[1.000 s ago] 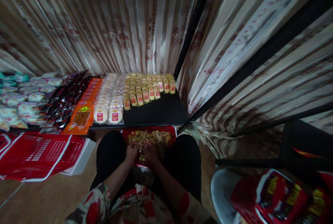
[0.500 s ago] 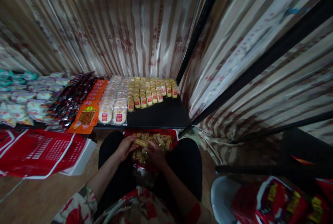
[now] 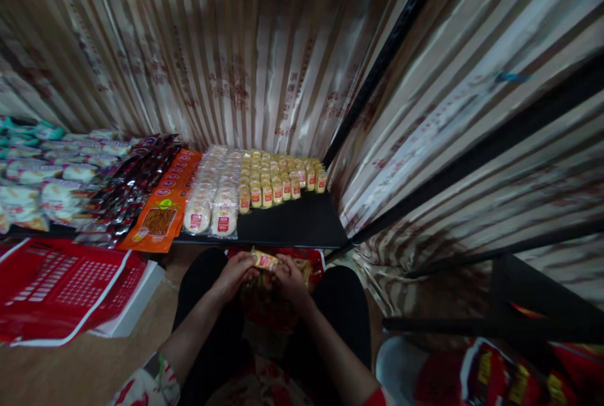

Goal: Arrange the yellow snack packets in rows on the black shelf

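Observation:
Between my two hands is a small snack packet (image 3: 265, 260) in yellow wrapping with a red label, its label side turned up. My left hand (image 3: 236, 275) is closed on its left end, and my right hand (image 3: 291, 280) grips the right end. Below them, between my knees, lies an opened red bag (image 3: 317, 257) with more yellow-wrapped snacks inside, partly hidden by my hands. Just beyond, rows of similar yellow packets (image 3: 276, 189) stand on a black shelf (image 3: 287, 226).
Left of the yellow packets are clear-wrapped round crackers (image 3: 223, 220), an orange snack bag (image 3: 160, 220), dark packets (image 3: 125, 189) and white packets (image 3: 61, 195). A red bag (image 3: 61, 286) hangs below the shelf's left side. A black post (image 3: 377, 72) and striped curtain (image 3: 212, 47) stand behind.
My hands have lifted the snack packet slightly towards the shelf edge, and its red label now faces up. The camera view has shifted a little.

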Demonstrator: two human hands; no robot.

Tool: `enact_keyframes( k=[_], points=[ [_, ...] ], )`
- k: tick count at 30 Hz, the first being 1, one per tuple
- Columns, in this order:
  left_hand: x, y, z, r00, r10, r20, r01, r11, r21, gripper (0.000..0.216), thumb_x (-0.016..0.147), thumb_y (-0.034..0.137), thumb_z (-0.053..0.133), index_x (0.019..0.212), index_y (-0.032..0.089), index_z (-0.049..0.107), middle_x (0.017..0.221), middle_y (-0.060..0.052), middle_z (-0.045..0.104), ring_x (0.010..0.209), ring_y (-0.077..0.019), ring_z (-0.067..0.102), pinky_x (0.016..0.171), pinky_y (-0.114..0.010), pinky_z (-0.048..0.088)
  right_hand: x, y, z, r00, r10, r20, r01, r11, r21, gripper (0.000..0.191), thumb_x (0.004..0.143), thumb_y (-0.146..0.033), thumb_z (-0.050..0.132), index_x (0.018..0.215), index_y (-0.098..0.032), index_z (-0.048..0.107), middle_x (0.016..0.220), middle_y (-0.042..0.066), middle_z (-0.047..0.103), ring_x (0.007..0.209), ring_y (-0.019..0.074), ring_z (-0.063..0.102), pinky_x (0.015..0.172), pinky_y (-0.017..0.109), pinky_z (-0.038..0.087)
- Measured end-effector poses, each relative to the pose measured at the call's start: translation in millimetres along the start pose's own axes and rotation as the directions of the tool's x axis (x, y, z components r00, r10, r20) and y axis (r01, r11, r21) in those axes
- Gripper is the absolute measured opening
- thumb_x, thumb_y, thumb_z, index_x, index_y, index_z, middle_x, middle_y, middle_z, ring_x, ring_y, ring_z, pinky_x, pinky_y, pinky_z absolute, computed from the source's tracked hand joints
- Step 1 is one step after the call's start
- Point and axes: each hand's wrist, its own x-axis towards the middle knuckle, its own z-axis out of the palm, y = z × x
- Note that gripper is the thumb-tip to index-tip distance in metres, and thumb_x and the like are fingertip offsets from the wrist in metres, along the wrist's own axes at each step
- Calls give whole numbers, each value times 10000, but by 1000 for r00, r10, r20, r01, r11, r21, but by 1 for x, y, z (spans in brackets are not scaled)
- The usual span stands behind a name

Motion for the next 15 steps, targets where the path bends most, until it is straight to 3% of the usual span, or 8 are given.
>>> enact_keyframes(
  k=[8,15],
  points=[
    [-2,-4,-3,999,36,40,-36,999,5,448,529,404,769,844,137,596,691,-2,636,540,-85,558,504,-186,392,5,-41,23,977,-22,-212,51,990,128,474,542,-512,735,862,-187,607,648,-2,625,536,121,554,465,209,384],
    [-3,-1,1,997,69,26,-69,998,12,441,502,407,776,817,140,621,582,21,602,482,-81,518,477,-191,364,1,-44,33,991,-5,-134,33,978,206,442,567,-471,747,887,-200,608,664,-18,617,586,116,563,503,200,407]
  ],
)
